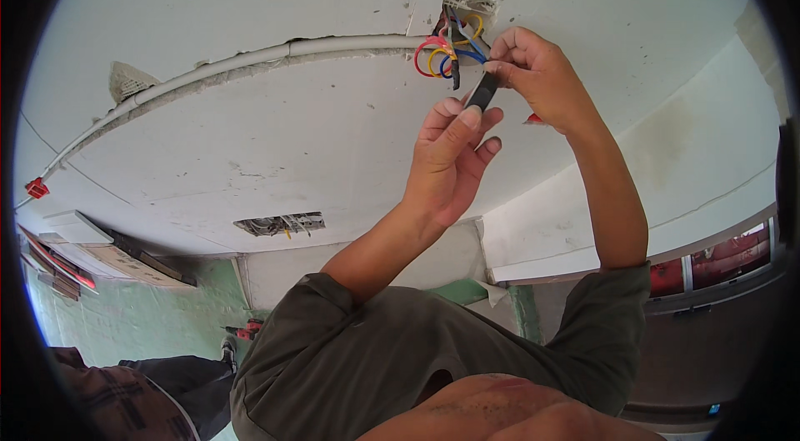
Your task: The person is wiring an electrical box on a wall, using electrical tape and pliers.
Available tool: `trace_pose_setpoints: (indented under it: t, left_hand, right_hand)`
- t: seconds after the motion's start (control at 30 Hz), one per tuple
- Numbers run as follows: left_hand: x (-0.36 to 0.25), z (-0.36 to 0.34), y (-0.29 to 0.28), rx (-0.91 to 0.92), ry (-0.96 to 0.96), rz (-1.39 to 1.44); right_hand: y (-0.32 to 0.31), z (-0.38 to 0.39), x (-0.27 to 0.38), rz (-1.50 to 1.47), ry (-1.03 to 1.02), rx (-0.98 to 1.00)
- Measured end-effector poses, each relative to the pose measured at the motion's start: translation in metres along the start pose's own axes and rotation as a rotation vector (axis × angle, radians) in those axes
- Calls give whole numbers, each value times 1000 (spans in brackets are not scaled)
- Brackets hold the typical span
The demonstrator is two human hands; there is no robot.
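Note:
My left hand (450, 153) holds a small black roll (482, 93), seen nearly edge-on, that looks like electrical tape. The thumb presses on its lower end. Just above it, my right hand (537, 74) is closed, thumb and forefinger pinched at the end of a blue wire (473, 55). The pinch itself is partly hidden by the fingers. Several red, yellow and blue wires (433, 64) loop out of a rough-edged hole (467, 4) in the white surface. A bundle with a black wrapped end (456, 74) hangs beside my fingers.
A white conduit (317, 47) runs in a chased groove from the hole to a red fitting (37, 187). Another opening (282, 224) with wires lies lower left. A red power tool (243, 330) and another person's clothed body (125, 399) are at lower left. Boards (117, 253) lean at far left.

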State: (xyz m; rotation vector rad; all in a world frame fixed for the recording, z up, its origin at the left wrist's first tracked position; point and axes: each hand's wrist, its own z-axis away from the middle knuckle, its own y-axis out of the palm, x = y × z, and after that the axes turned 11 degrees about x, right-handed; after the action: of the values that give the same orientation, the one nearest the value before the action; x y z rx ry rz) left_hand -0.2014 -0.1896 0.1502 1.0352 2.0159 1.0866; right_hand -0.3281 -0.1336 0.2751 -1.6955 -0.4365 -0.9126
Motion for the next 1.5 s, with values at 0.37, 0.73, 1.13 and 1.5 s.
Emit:
trace_pose_setpoints:
  t: [0.37, 0.73, 1.13, 1.5]
  left_hand:
    - [-9, -5, 10, -63, 58, -11]
    - [-17, -27, -19, 133, -153, 5]
    - [-22, -59, -16, 120, -82, -185]
    - [-30, -63, -22, -7, -158, -352]
  right_hand:
    - [5, 22, 20, 440, -429, -60]
    - [-5, 8, 22, 393, -429, -113]
    - [-5, 14, -10, 315, 13, -275]
    - [30, 29, -32, -146, 382, 298]
